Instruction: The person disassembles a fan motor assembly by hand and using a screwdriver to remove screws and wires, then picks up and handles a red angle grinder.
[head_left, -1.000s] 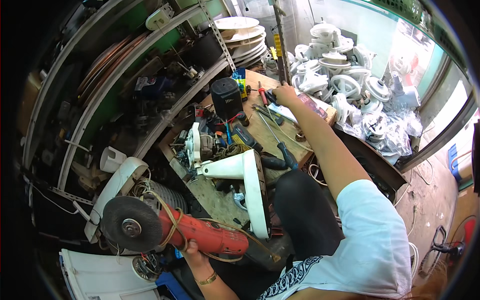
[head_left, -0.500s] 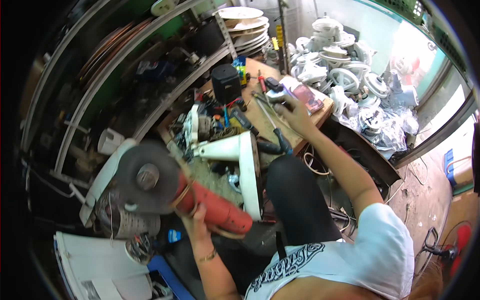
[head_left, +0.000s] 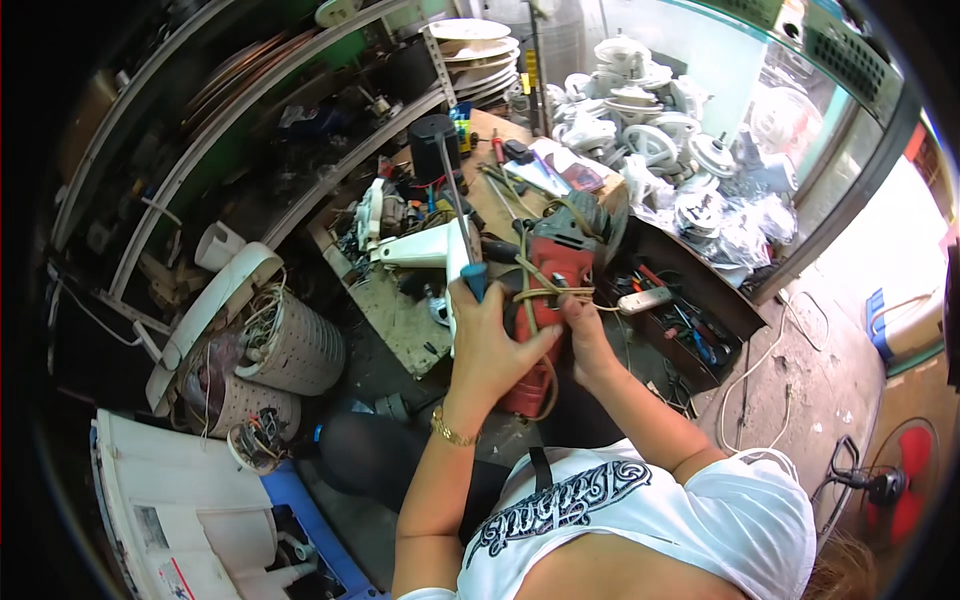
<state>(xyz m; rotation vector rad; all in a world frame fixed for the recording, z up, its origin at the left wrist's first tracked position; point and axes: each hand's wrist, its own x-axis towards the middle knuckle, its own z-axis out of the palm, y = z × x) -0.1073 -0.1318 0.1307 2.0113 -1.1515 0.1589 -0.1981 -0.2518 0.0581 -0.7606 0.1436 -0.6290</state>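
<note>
A red angle grinder [head_left: 557, 262] is held upright in front of me, its head and disc up and to the right. A light cord is wrapped round its body. My right hand [head_left: 590, 340] is closed on the grinder's right side, thumb pressed on the cord. My left hand [head_left: 487, 345] is closed round the blue handle of a screwdriver [head_left: 473, 281], whose long metal shaft points up. The left thumb reaches against the grinder's body; the left fingers are partly hidden. Behind the left hand, a white curved plastic housing [head_left: 415, 248] lies on the wooden workbench [head_left: 385, 325].
Loose tools and a black container [head_left: 433, 147] stand on the bench. An open metal tool drawer [head_left: 735, 330] lies to the right. White plastic parts [head_left: 650, 130] are heaped behind. Perforated drums [head_left: 300, 345] and a white machine casing [head_left: 150, 500] are at left, shelves [head_left: 290, 225] above them.
The grinder has moved from the left to my middle and turned, its disc now at upper right. My right hand has come back from the bench onto it. The left hand now holds a screwdriver.
</note>
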